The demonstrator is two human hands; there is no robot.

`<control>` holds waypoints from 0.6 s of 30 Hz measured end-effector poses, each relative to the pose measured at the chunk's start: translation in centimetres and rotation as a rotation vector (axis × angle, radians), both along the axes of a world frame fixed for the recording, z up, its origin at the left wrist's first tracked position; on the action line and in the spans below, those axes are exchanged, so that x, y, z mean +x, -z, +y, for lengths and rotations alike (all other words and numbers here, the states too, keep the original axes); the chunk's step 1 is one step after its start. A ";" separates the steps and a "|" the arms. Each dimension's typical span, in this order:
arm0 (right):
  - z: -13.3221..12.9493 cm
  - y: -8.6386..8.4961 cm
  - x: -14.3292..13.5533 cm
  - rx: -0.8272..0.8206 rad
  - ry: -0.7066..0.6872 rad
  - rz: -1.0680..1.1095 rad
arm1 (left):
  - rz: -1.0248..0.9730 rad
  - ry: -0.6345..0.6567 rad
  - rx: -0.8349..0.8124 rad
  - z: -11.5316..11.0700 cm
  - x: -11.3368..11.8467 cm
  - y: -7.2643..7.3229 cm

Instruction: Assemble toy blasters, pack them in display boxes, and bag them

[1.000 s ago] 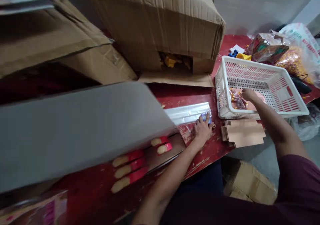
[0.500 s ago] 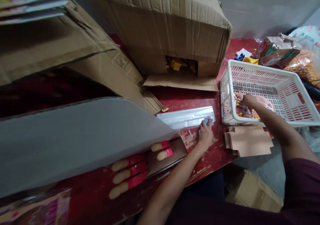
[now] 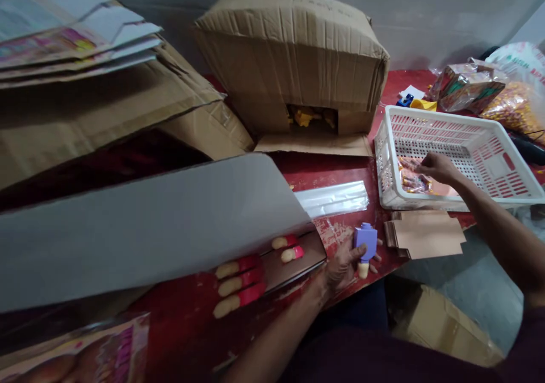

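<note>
My left hand [image 3: 343, 265] holds a purple toy piece [image 3: 365, 242] with a cream tip, over the red table's front edge. My right hand [image 3: 434, 167] is closed inside the white basket [image 3: 460, 202], just above small plastic-wrapped packets [image 3: 415, 183]; whatever its fingers pinch is too small to make out. Clear plastic bags [image 3: 336, 198] lie flat on the table behind my left hand. Stacked tan card pieces [image 3: 430, 234] rest in front of the basket.
A large carton [image 3: 293, 54] with a cut opening shows yellow pieces inside. At left, a long grey box flap [image 3: 162, 218] stands beside red-and-cream pieces [image 3: 240, 286]. Bags of small parts [image 3: 511, 105] sit at back right.
My left hand has come off the plastic bags toward the front edge, turning the purple piece into view. My right hand has risen slightly and moved right within the basket.
</note>
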State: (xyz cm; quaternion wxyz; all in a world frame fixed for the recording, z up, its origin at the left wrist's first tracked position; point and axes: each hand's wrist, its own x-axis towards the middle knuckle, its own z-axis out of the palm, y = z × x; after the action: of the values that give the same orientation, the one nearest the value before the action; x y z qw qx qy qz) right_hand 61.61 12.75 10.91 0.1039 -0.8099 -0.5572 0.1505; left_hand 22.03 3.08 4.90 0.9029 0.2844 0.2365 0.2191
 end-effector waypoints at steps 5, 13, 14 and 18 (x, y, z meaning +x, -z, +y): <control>-11.8 -6.0 -8.5 0.309 -0.235 0.532 | 0.245 0.020 0.239 -2.5 -1.2 -3.1; -21.2 -7.6 -21.4 0.227 -0.641 0.386 | 0.444 -0.047 0.790 -6.4 -7.3 -7.7; -21.5 -7.3 -22.5 0.237 -0.680 0.380 | 0.447 -0.039 0.802 -6.9 -8.1 -7.9; -21.8 -6.6 -25.7 0.301 -0.831 0.358 | 0.499 -0.017 0.846 -8.6 -10.8 -8.4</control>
State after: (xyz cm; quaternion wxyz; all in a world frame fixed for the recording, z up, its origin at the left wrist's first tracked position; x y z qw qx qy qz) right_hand 35.88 -9.03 17.53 0.2454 -0.4556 -0.8230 0.2342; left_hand 11.27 -5.55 13.31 0.6222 0.6681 0.3380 0.2288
